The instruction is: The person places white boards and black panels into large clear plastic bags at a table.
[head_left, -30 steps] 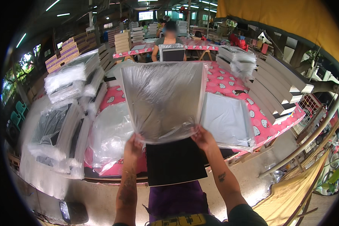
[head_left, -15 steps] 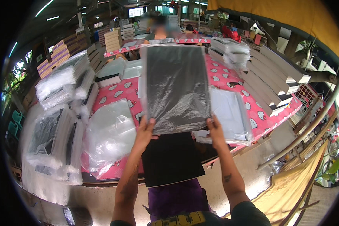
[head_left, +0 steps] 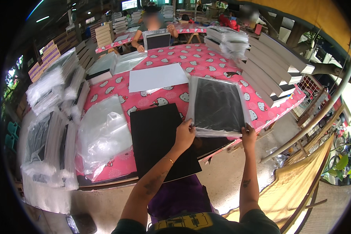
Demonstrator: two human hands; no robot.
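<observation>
A black sheet in a clear plastic sleeve [head_left: 219, 104] lies over a stack of sleeved sheets at the right part of the table. My left hand [head_left: 185, 134] is closed on its near left corner, and my right hand [head_left: 249, 137] grips the near right corner. Left of it, a bare black board [head_left: 156, 136] lies at a slant on the table, its near end jutting over the edge beneath my left forearm. Beyond the board is a white sheet [head_left: 158, 78]. A pile of clear plastic sleeves [head_left: 105, 132] rests to the left.
Tall stacks of wrapped black sheets [head_left: 46, 144] line the left side. Thick pale stacks [head_left: 267, 72] and a wrapped pile [head_left: 227, 41] stand at the right of the pink table [head_left: 199, 58]. Across it, a person [head_left: 150, 25] holds a sleeved black sheet [head_left: 158, 40].
Both my hands have moved right and down with the sleeved black sheet, bringing it over the right-hand stack. The white sheet and the person opposite now show fully.
</observation>
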